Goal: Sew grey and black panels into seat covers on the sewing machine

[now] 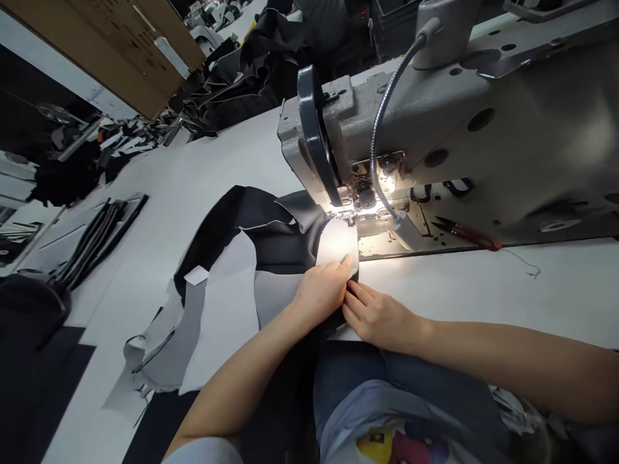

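Note:
A grey industrial sewing machine (483, 122) stands on the white table (483, 290), its lamp lighting the needle area (349, 212). Dark fabric with pale grey lining (271, 235) runs from the left under the presser foot. My left hand (322, 287) lies on the lit pale piece just in front of the needle, fingers together and pressing the cloth flat. My right hand (374, 316) rests beside it on the fabric's near edge, fingers stretched out flat and touching the cloth.
Red-handled thread snips (467, 233) lie on the machine bed to the right. A stack of dark strips (97, 241) sits at the left. Piles of black fabric (251, 71) and a cardboard box (120, 45) are at the back.

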The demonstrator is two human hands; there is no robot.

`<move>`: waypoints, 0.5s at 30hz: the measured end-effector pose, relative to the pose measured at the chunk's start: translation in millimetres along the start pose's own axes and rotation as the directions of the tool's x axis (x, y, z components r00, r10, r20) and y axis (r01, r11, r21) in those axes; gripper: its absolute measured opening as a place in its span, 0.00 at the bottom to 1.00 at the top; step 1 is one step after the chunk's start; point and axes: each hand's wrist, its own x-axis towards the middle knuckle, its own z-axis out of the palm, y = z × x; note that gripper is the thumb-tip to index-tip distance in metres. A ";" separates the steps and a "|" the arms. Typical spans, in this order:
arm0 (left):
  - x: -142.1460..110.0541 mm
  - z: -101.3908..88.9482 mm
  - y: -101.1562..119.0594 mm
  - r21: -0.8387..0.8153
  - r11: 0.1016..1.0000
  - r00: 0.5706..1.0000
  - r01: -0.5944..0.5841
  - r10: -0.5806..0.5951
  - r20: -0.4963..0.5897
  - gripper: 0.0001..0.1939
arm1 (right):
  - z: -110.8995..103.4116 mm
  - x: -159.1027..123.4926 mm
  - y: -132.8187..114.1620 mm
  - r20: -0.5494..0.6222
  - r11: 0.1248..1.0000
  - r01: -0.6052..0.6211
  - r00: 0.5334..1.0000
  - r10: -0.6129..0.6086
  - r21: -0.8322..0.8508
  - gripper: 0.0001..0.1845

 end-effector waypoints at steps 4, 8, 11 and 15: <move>6.7 -1.4 -2.8 0.031 0.999 0.998 0.029 -0.027 -0.054 0.24 | 0.3 0.6 4.9 0.015 1.000 -0.023 1.000 0.023 -0.019 0.14; 20.9 -3.7 -4.5 0.056 0.997 0.991 0.055 -0.048 -0.123 0.22 | 0.7 2.9 17.0 0.007 0.998 -0.038 0.999 0.038 -0.049 0.16; 33.6 -4.7 -8.5 0.053 0.997 0.986 0.057 -0.048 -0.158 0.22 | 3.3 3.3 27.8 0.014 0.996 -0.078 0.997 0.078 -0.052 0.16; 49.2 -3.6 -12.2 0.047 0.997 0.980 0.061 -0.051 -0.193 0.21 | 11.3 3.7 40.6 0.062 0.991 -0.134 0.989 0.134 -0.012 0.19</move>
